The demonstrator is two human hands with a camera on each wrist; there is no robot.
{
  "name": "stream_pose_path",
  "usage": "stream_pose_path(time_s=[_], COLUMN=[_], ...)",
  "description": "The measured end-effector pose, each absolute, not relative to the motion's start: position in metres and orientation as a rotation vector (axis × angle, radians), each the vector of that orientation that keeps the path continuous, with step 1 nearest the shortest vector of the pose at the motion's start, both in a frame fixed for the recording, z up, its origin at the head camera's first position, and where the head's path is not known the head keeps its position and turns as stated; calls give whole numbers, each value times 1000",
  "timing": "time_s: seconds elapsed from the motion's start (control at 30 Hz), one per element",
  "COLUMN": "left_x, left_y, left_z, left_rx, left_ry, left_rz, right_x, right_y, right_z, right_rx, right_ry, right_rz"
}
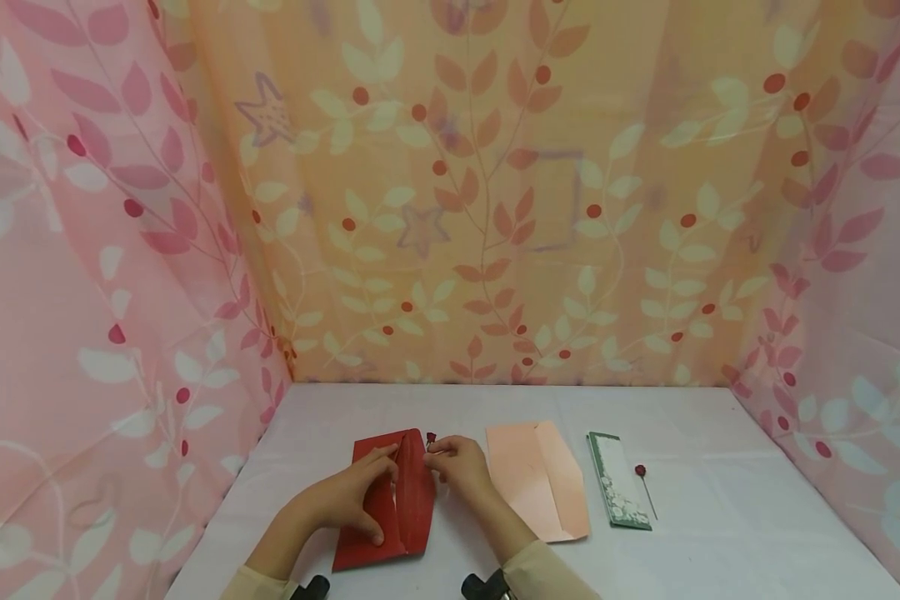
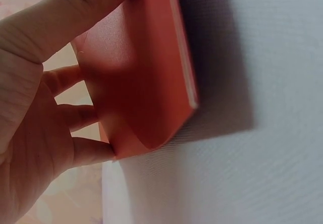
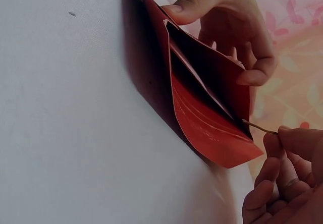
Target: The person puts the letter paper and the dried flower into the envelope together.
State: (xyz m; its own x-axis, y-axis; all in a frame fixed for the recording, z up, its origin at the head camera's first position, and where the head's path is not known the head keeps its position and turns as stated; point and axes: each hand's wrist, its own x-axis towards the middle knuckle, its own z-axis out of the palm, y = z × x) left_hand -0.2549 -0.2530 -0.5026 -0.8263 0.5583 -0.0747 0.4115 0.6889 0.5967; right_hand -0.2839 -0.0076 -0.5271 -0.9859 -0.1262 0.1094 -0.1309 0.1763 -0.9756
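Note:
My left hand (image 1: pixel 345 498) grips a red envelope (image 1: pixel 417 492) by its edges, thumb on the near part and fingers on the far part. In the right wrist view its mouth gapes, the flap (image 3: pixel 217 146) is folded back, and a pale edge (image 3: pixel 202 82) shows inside. Between thumb and finger, my right hand (image 1: pixel 461 468) pinches a small red artificial rose (image 1: pixel 431 437) by its thin stem (image 3: pixel 260 127). The stem's end is at the envelope's mouth, near the far corner. In the left wrist view, the left thumb lies against the red paper.
A peach envelope (image 1: pixel 528 483) lies to the right of my right hand. Farther right are a white card with a green floral border (image 1: pixel 615 483) and another red rose (image 1: pixel 641 471) on a thin stem. Patterned cloth (image 1: pixel 480 208) surrounds the white table (image 1: pixel 705 533).

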Motion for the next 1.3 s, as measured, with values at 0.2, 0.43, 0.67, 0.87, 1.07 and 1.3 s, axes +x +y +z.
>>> stream_pose_path(time_s=[0.2,0.43,0.67,0.87,1.07,1.3], left_x=[-256,-256,-255,-256,-257,-259], left_y=[-253,-253,-252,-251,-251,-253], left_z=[-508,-511,-510,-510,-509,-508], left_rx=[789,778,824,829,846,856], left_ry=[2648,2647,2654,2643,2644,2646], left_rz=[852,854,856,861,868,865], right_x=[-283,-280,-271,-267,-266,-267], right_y=[-19,-33,-41,-46,-50,-52], right_z=[-533,-540,-535,-537,-539,-533], right_rx=[199,132,52,47,60,98], right_ry=[-2398,-2417,-2431,-2437,-2455,-2530], right_rz=[1985,1999,2110,2134,2136,2042])
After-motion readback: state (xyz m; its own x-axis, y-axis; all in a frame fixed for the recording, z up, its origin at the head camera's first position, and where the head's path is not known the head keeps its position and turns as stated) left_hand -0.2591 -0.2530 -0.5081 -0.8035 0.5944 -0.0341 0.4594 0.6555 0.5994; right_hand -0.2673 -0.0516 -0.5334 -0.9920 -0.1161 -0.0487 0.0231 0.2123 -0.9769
